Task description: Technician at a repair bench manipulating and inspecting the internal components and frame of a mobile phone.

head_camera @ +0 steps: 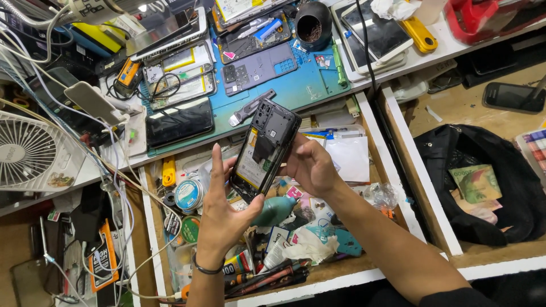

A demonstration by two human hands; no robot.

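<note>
- A white fan is seen at the far left edge of the bench.
- The left hand is raised over an open drawer, fingers together, thumb pressed on the lower edge of an opened phone.
- The phone, back cover off, is held tilted above the drawer, below the blue mat.
- The right hand is clamped on the phone's right side.
- A black bag lies in the right drawer.

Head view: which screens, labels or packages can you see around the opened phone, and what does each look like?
Opened phone: held by left hand and right hand, yellow-labelled battery showing.
Dark screen: black rectangle on the blue mat.
Tablet: white-framed, dark screen, top right.
Black phone: right drawer, screen off.
Orange-black package: lower left.
Tape rolls: round, blue and green.
</note>
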